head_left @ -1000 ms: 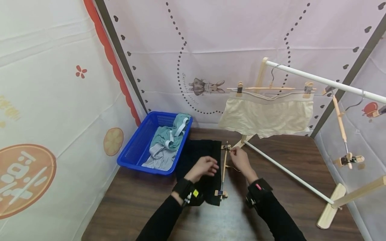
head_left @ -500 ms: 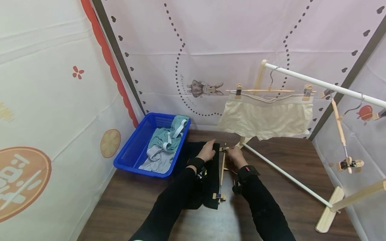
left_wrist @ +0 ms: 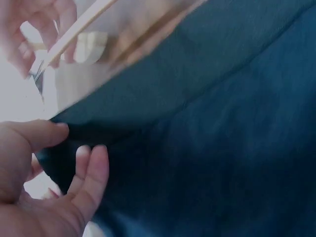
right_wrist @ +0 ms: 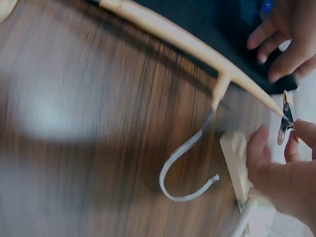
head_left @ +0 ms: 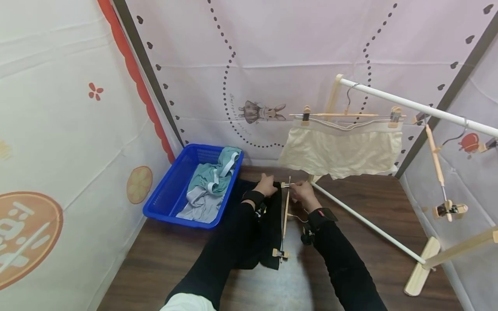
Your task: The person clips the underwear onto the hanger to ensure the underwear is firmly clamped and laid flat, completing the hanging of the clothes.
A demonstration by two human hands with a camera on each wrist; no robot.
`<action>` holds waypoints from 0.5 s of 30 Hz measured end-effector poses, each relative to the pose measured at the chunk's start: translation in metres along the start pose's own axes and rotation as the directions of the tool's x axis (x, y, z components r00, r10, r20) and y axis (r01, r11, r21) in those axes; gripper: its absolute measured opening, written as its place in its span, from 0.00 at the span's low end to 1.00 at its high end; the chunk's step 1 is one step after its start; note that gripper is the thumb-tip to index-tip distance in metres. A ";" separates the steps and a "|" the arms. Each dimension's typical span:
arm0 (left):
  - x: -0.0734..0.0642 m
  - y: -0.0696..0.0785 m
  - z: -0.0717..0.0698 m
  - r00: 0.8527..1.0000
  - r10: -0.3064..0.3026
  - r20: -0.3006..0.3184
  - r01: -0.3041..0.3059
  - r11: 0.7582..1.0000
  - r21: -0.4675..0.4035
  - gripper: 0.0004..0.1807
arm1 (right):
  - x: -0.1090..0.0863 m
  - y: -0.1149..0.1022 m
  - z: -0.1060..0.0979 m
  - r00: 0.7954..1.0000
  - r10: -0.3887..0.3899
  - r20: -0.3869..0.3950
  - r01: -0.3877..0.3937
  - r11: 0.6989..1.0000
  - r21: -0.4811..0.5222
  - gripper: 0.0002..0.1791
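Observation:
A dark garment [head_left: 271, 235] lies on the floor, a seam running along its edge in the left wrist view. My left hand [head_left: 266, 185] holds its far corner, the thumb [left_wrist: 57, 132] on the cloth and a finger partly hidden behind it. Beside that edge lies a wooden clip hanger [head_left: 285, 211] with a metal hook [right_wrist: 173, 168]. My right hand [head_left: 304, 193] pinches the clip [right_wrist: 286, 118] at the hanger's far end. The other clip [head_left: 280, 253] sits at the near end, against the garment's edge; whether it grips the cloth is too small to tell.
Left of the garment stands a blue basket [head_left: 163, 203] with green and grey clothes [head_left: 214, 177]. On the right, a rack with a white rail [head_left: 408, 103] bears cream shorts [head_left: 342, 149] on a hanger and another clip hanger [head_left: 435, 155]. Its lower bar [head_left: 369, 222] crosses the floor.
My left hand has moved away from me to the garment's far corner and taken hold there. My right hand has shifted slightly left, with the far clip now turned in its fingers.

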State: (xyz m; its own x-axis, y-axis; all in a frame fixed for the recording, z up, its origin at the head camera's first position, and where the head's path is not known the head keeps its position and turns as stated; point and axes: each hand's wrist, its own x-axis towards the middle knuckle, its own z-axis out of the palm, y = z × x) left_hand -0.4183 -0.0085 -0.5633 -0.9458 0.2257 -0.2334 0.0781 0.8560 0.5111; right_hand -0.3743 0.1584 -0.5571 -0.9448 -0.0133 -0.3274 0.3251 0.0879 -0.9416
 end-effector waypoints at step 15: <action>-0.004 0.000 -0.050 0.975 0.199 0.095 -0.187 0.975 -0.123 0.15 | -0.013 -0.020 -0.032 0.949 -0.043 0.312 0.053 0.998 -0.025 0.17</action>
State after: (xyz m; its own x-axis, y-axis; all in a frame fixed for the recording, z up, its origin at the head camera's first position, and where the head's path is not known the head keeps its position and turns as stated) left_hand -0.4304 -0.0325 -0.5214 -0.8772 0.4345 -0.2041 0.2144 0.7351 0.6431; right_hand -0.3700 0.1891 -0.5317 -0.8977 -0.3272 -0.2950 0.2733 0.1118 -0.9554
